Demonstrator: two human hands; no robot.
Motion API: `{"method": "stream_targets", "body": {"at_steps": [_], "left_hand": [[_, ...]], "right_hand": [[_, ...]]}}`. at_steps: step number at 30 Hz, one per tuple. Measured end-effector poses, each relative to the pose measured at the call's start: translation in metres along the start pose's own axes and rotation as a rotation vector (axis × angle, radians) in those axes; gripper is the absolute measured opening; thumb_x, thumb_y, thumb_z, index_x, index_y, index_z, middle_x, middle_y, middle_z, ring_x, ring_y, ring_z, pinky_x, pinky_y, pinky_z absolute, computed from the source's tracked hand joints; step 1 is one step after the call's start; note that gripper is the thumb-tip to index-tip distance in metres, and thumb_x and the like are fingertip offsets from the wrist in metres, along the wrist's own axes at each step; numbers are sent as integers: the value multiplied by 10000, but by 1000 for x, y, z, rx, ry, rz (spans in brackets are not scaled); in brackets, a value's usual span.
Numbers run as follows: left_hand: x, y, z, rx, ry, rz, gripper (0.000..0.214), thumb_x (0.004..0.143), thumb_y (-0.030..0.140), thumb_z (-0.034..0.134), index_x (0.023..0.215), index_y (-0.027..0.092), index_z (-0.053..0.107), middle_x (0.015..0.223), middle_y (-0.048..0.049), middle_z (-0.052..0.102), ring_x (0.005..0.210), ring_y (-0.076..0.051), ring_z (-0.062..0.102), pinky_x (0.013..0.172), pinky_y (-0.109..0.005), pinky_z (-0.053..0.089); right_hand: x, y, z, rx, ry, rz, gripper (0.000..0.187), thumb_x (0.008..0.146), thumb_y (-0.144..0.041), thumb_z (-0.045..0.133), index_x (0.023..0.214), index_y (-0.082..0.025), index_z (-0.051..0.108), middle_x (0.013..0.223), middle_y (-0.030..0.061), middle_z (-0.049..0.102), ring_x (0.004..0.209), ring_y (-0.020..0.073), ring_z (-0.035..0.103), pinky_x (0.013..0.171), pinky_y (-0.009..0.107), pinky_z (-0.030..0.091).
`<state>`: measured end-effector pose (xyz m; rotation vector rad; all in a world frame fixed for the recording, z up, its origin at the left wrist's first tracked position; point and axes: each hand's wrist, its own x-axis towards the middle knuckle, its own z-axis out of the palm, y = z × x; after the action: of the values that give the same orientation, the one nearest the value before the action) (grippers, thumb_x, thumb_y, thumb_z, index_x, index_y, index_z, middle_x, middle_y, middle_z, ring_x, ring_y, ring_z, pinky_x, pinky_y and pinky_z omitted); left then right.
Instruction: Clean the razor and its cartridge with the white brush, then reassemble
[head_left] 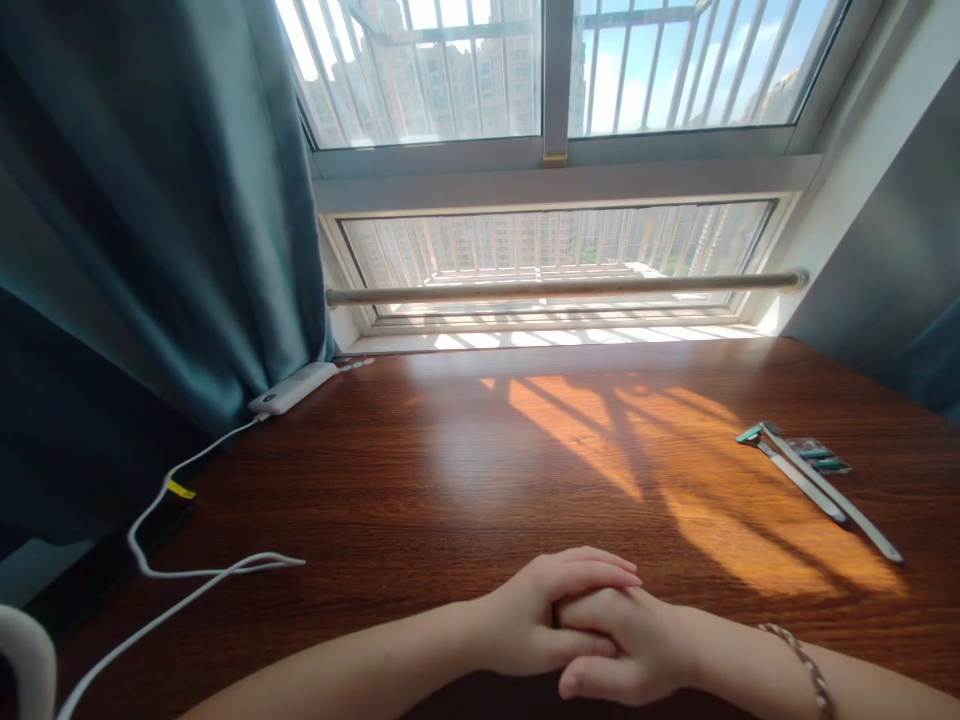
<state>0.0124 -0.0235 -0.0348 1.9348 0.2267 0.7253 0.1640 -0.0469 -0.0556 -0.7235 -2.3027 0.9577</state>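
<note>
My left hand (525, 610) and my right hand (630, 645) are clasped together at the front edge of the dark brown wooden table (360, 480). The fingers overlap and close around each other, and no object shows between them. A braided bracelet (804, 665) circles my right wrist. To the right, apart from both hands, a razor (802, 480) with a teal head lies beside a longer slim white-grey handle (840, 500). A small clear packet (821, 456) with teal pieces is just behind them.
At the back left, a white power-bank-like device (296, 388) lies by the blue curtain (225, 250), with a white cable (180, 465) bearing a yellow tag (181, 490). A horizontal rail (562, 290) crosses the window behind the table. Part of a white curved object (30, 650) shows at lower left.
</note>
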Motion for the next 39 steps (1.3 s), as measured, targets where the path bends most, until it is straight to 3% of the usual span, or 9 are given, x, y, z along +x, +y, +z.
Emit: {"method": "stream_targets", "body": {"at_steps": [6,11,14,39], "left_hand": [[0,-2,1,-3,5,-10,501,722,205,629,1202,188,484,1187,-124,528,1083,-229,501,928,-361,410],[0,-3,0,-3,6,-55,448,738,236,618,1168,171,508,1162,-120,545,1057,-222,514,920,-350,409],[0,-2,0,-2,0,-80,434,748,233,606,1165,167,508,1160,-120,545,1054,-218,513,915,-344,409],[-1,-2,1,5,9,-109,436,744,230,614,1162,157,514,1160,-121,550,1056,-217,514,917,-335,404]], "right_hand": [[0,-1,-1,70,-116,127,508,751,-579,458,687,-113,650,545,21,495,523,106,441,501,191,411],[-3,2,-3,61,-181,249,458,733,-531,506,834,-117,674,694,64,614,636,153,551,570,218,465],[-4,4,-2,63,-194,237,440,748,-511,501,882,-128,670,742,67,633,688,162,572,621,226,482],[-2,2,-3,64,-171,273,369,721,-437,540,858,-116,659,705,58,615,634,154,546,581,229,469]]}}
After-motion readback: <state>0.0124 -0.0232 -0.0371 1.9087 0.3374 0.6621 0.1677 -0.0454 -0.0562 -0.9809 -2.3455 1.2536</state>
